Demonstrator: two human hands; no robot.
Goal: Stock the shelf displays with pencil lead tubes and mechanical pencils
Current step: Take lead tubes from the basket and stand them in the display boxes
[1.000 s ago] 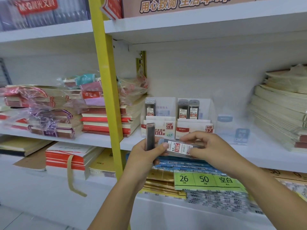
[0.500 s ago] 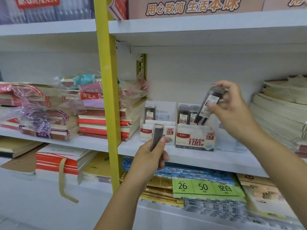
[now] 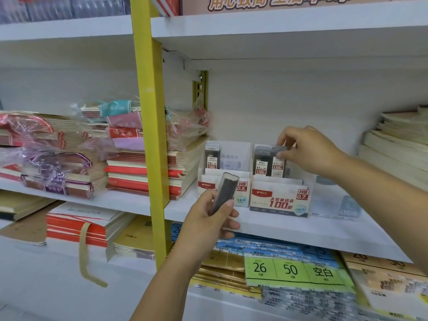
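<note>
1. Far left, mid-height: plastic-wrapped notebook bundles point(image 3: 46, 158) stacked on the white shelf point(image 3: 301, 230). One level down: red-spined stack point(image 3: 76, 230) with a tan strap hanging over its front edge.
2. Yellow upright point(image 3: 150, 135) runs top to bottom, left of centre. Behind and to the right of it: red/cream notebook stack point(image 3: 183, 167), with loose plastic wrap on top.
3. Centre, lower: left hand point(image 3: 208, 225) with its fingers wrapped round a dark lead tube point(image 3: 223, 191). The tube is tilted with its top leaning right and is held in front of the HB 0.5 display point(image 3: 242, 188). Can't tell if it touches the display.
4. The HB 0.5 display sits on the white shelf. A single tube point(image 3: 212, 156) stands upright at its back left.
5. HB 0.7 display point(image 3: 278, 200) is just beside it on the right, same shelf. It holds upright tubes at the back, with a dark tube point(image 3: 260, 161) on the left.
6. Right of centre: right hand point(image 3: 310, 151) comes in from the right edge, with its fingers point(image 3: 284, 137) and thumb pinched on the cap of the rightmost tube point(image 3: 278, 163). That tube stands upright inside the HB 0.7 display.
7. Right of that: clear plastic holder point(image 3: 335, 200), blurred, contents unreadable.
8. Far right: cream paper stacks point(image 3: 398, 154).
9. Lower right, shelf below: green label packs point(image 3: 289, 269) marked 26 / 50.
10. Top: upper shelf board point(image 3: 278, 31), white back wall.
</note>
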